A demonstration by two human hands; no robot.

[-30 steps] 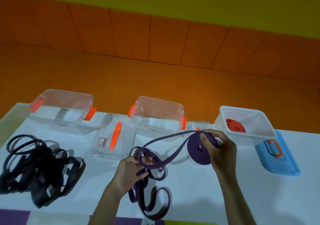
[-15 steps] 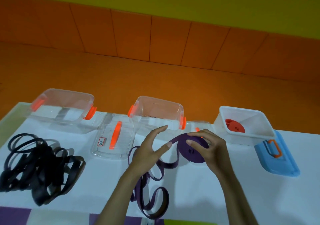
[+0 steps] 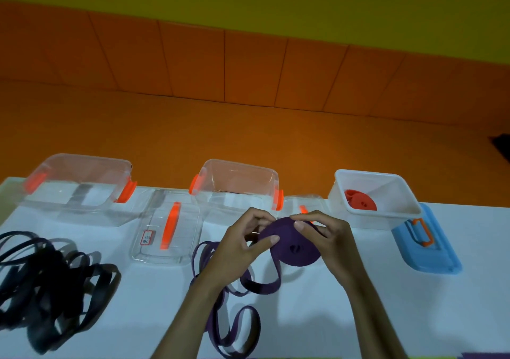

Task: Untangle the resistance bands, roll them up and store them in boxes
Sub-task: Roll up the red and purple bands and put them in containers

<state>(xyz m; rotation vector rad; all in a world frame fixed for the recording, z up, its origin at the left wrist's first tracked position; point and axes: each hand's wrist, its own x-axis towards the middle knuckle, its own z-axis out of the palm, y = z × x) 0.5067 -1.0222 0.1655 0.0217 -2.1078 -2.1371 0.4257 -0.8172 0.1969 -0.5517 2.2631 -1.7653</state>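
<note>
The left hand [image 3: 237,248] and right hand [image 3: 328,237] meet on the purple roll [image 3: 298,259], raised off the desk [image 3: 345,317]. The left pinches its edge between thumb and curled fingers, and the right curls over its top. Its unrolled tail [image 3: 237,322] (a loose run of loops) trails beneath the left wrist. A clear box [image 3: 237,182] stands just beyond the fingers. Tangled black bands [image 3: 49,281] lie well left of the left hand.

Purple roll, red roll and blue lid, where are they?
purple roll [image 3: 295,237], head view, flat coiled side.
red roll [image 3: 363,202], head view, top face.
blue lid [image 3: 430,256], head view, bare top surface.
</note>
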